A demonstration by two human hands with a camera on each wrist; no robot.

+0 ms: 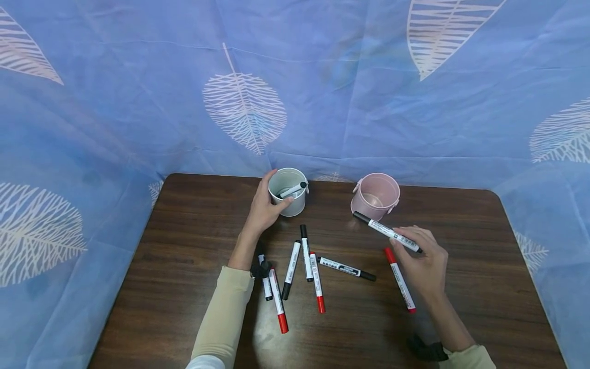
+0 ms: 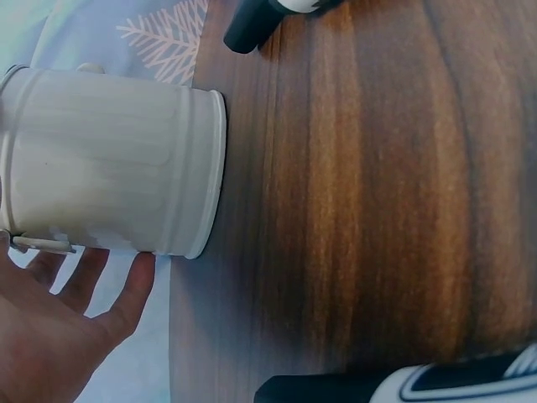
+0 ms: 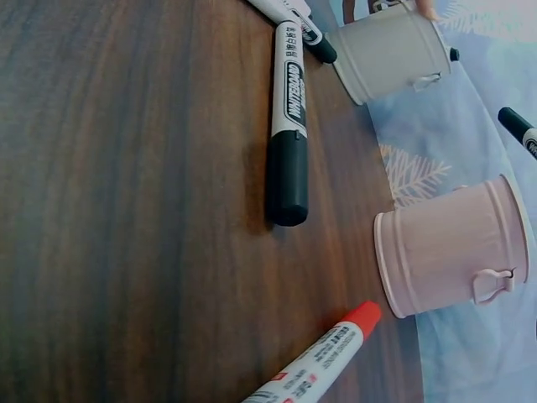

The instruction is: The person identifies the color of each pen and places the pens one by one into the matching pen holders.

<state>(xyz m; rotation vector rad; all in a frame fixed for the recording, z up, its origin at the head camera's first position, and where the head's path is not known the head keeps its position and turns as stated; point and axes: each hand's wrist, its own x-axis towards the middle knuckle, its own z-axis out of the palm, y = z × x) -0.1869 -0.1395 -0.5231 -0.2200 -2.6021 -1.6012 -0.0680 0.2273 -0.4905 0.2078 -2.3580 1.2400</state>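
My left hand (image 1: 264,210) grips the white bucket (image 1: 297,207) at its left side, thumb by the front rim. Inside it leans a black-capped marker (image 1: 294,189). In the left wrist view the fingers lie along the bucket wall (image 2: 101,159) near its handle hinge. My right hand (image 1: 424,261) pinches a black whiteboard marker (image 1: 384,229) by its right end, in the air. The marker's far end overlaps the base of the pink bucket (image 1: 364,207) in the head view. Below that hand a red marker (image 1: 400,282) lies on the table.
Several black and red markers lie on the brown table (image 1: 184,256) between the arms, including a red one (image 1: 317,282) and a black one (image 1: 345,268) pointing right. A blue leaf-patterned cloth (image 1: 322,102) hangs behind the table's back edge.
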